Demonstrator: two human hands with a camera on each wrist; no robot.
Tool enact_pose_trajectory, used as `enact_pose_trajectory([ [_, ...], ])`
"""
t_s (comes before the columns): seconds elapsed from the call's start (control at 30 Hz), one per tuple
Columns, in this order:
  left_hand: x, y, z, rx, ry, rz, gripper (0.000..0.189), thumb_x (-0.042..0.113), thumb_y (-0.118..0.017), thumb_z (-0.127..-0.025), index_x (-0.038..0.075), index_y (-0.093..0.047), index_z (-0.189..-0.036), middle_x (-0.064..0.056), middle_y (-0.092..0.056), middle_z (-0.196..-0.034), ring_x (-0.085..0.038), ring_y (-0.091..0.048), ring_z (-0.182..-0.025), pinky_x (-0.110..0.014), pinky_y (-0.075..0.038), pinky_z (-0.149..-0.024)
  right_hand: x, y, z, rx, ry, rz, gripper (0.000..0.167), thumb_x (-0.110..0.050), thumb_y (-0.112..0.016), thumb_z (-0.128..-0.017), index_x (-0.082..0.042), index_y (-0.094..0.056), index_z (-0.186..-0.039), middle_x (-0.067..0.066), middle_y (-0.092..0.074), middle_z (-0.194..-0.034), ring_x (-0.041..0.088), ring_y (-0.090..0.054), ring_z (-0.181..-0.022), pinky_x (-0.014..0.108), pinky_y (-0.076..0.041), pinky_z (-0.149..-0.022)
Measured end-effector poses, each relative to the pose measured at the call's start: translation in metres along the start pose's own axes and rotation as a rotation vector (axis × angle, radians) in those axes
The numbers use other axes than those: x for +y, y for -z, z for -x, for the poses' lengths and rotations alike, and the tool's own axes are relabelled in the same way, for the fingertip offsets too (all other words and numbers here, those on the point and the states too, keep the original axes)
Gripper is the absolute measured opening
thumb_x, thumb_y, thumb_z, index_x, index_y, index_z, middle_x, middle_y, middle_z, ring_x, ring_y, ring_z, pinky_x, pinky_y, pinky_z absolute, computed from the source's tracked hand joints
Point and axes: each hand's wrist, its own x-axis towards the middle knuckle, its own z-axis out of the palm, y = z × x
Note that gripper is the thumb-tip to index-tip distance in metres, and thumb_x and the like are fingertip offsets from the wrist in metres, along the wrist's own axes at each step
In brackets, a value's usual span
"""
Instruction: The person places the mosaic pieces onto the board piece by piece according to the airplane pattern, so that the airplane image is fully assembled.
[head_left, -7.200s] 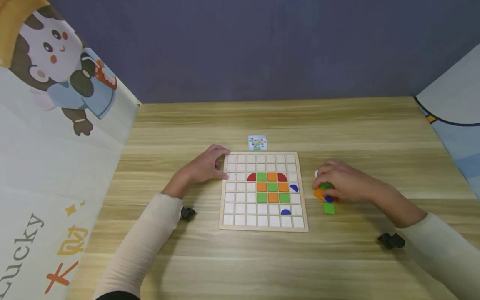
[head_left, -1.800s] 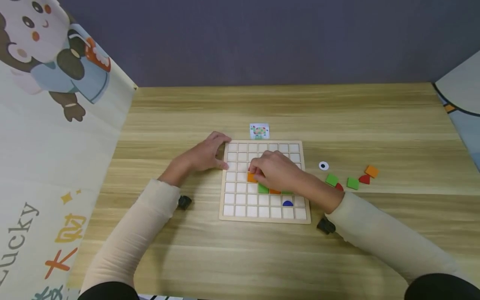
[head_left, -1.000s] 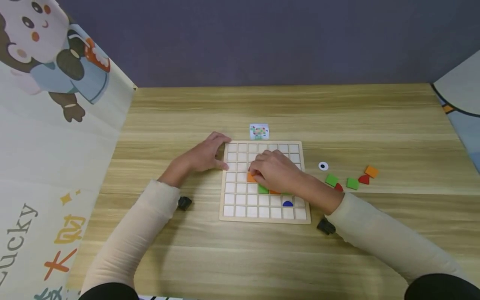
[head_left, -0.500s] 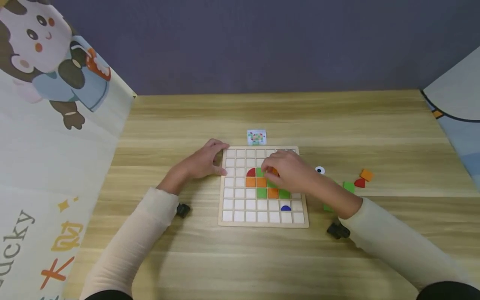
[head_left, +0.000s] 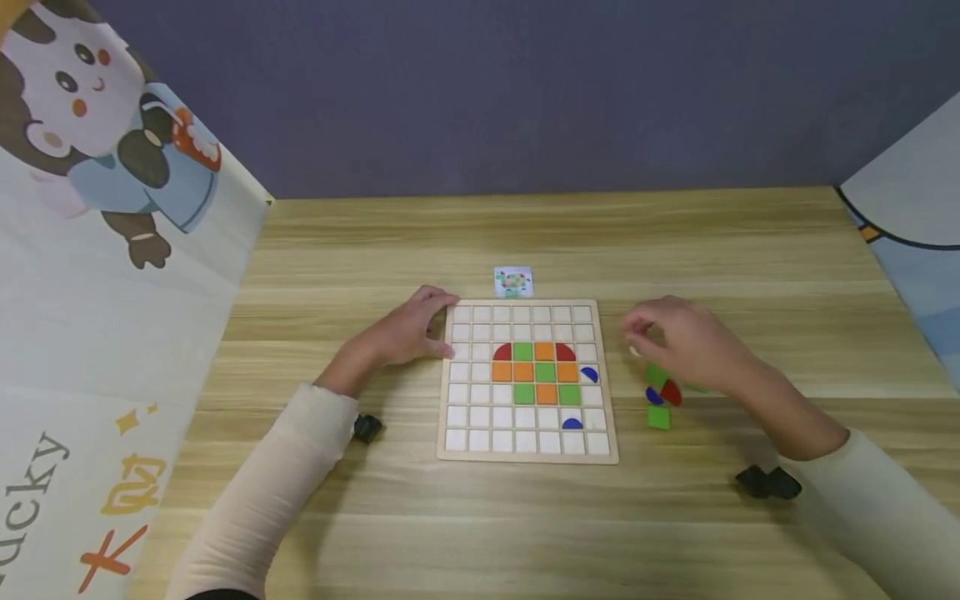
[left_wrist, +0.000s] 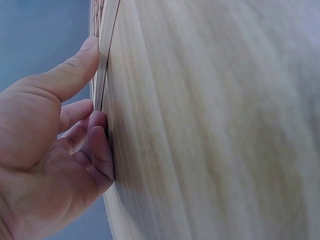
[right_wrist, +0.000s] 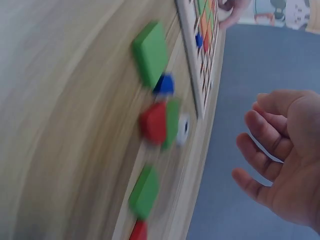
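The left hand [head_left: 405, 333] rests against the left edge of a wooden grid board [head_left: 487, 457], thumb and fingers touching its rim. Coloured tiles fill part of the grid: green and orange squares, two red rounded corners, and blue half-circles such as this blue tile [head_left: 572, 424]. Right of the board, the right hand [head_left: 693, 343] hovers above loose pieces, its fingers loosely bent with nothing visible between them. Below it lie a green square [head_left: 659, 417], a blue piece [head_left: 654, 396] and a red piece [head_left: 672, 392]. In the right wrist view, a white eye disc [right_wrist: 183, 129] lies beside them.
A small printed card [head_left: 513, 282] lies just beyond the board's far edge. A dark panel [head_left: 525, 100] stands behind the wooden table [head_left: 480, 533], and a cartoon-printed sheet [head_left: 90, 275] runs along the left side.
The right hand has moved from the board to the loose pieces at the right. An orange square now sits at the left of the tiled middle row. The left hand has stayed put.
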Motion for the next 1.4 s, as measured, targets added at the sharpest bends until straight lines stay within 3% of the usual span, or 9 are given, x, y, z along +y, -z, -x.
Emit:
enact_pose_trajectory([
  [0.27, 0.002, 0.0, 0.001, -0.001, 0.003, 0.017, 0.085, 0.026, -0.079, -0.09, 0.015, -0.031, -0.16, -0.006, -0.029, -0.159, -0.031, -0.054, -0.126, -0.047, -0.048, -0.108, 0.029, 0.013, 0.025, 0.028, -0.095, 0.019, 0.019, -0.016, -0.07, -0.096, -0.007, -0.073, -0.111, 0.009, -0.075, -0.103, 0.028, -0.07, -0.096, 0.051, -0.058, -0.081],
  [0.63, -0.002, -0.001, 0.0, -0.001, -0.008, 0.02, 0.086, 0.025, -0.08, -0.089, 0.014, -0.032, -0.16, -0.007, -0.03, -0.158, -0.033, -0.055, -0.127, -0.046, -0.048, -0.109, 0.059, 0.019, 0.043, 0.013, -0.319, 0.071, 0.027, -0.021, -0.068, -0.098, -0.002, -0.071, -0.116, 0.018, -0.073, -0.106, 0.036, -0.068, -0.098, 0.055, -0.056, -0.079],
  [1.07, -0.003, -0.001, -0.004, 0.002, -0.006, 0.029, 0.087, 0.025, -0.081, -0.089, 0.014, -0.032, -0.159, -0.008, -0.029, -0.158, -0.033, -0.056, -0.125, -0.046, -0.049, -0.107, 0.093, 0.014, 0.061, -0.076, -0.401, 0.077, 0.026, -0.016, -0.069, -0.096, 0.003, -0.068, -0.114, 0.02, -0.071, -0.099, 0.035, -0.066, -0.09, 0.054, -0.054, -0.076],
  [1.4, -0.005, -0.001, -0.006, -0.01, -0.003, 0.056, 0.087, 0.024, -0.081, -0.089, 0.014, -0.031, -0.16, -0.008, -0.028, -0.159, -0.034, -0.054, -0.127, -0.046, -0.049, -0.108, 0.104, 0.003, 0.072, -0.086, -0.412, 0.081, 0.028, -0.014, -0.071, -0.091, 0.002, -0.068, -0.113, 0.011, -0.066, -0.09, 0.024, -0.058, -0.08, 0.036, -0.047, -0.067],
])
